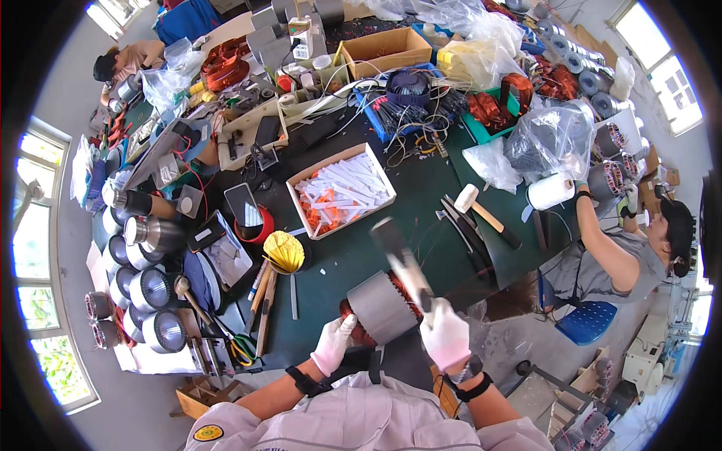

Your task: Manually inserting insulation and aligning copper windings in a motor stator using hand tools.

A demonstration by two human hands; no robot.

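A grey cylindrical motor stator [380, 307] with copper windings at both ends lies on its side at the table's near edge. My left hand [332, 346], in a white glove, grips its left end by the winding. In my gloved right hand [444, 335] is the handle of a hammer [410, 272]. The hammer slants up and to the left over the stator's right end, its dark head blurred. Whether the hammer touches the winding I cannot tell.
A carton of white and orange strips [346, 192] stands on the green table [338, 259]. A white-headed mallet [487, 216] lies to the right, long tools [265, 308] and scissors [242, 350] to the left. Co-workers sit at the right [620, 252] and far left [135, 64].
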